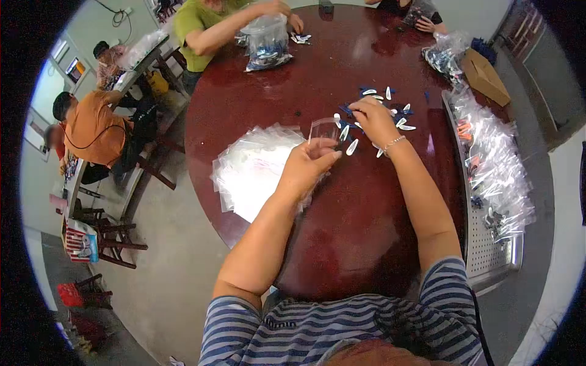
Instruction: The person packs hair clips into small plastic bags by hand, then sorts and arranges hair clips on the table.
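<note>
Our left hand (pixel 310 166) holds a small clear bag (pixel 325 130) above the dark red round table (pixel 348 244), the thumb and fingers pinched together at the bag's near end. Our right hand (pixel 373 120) is down among the white and blue hair clips (pixel 352 147), fingers bent and close together; we cannot tell whether a clip is pinched under them. A bracelet (pixel 395 144) circles our right wrist.

The clips lie loose and scattered around our right hand, well in from the table's right edge. Beside our left hand, towards the table's left edge, we have a fanned stack of clear bags (pixel 250 174), with faint pink print that we cannot read. Along the right edge, filled clear bags (pixel 497 165) are heaped on a perforated metal tray (pixel 485 244), and an open cardboard box (pixel 485 76) sits near its far end.

At the far edge, a person in green (pixel 190 30) handles a large clear bag (pixel 267 43). The small dark lettering on our striped shirt (pixel 329 323) is only partly legible, ending in "min".
</note>
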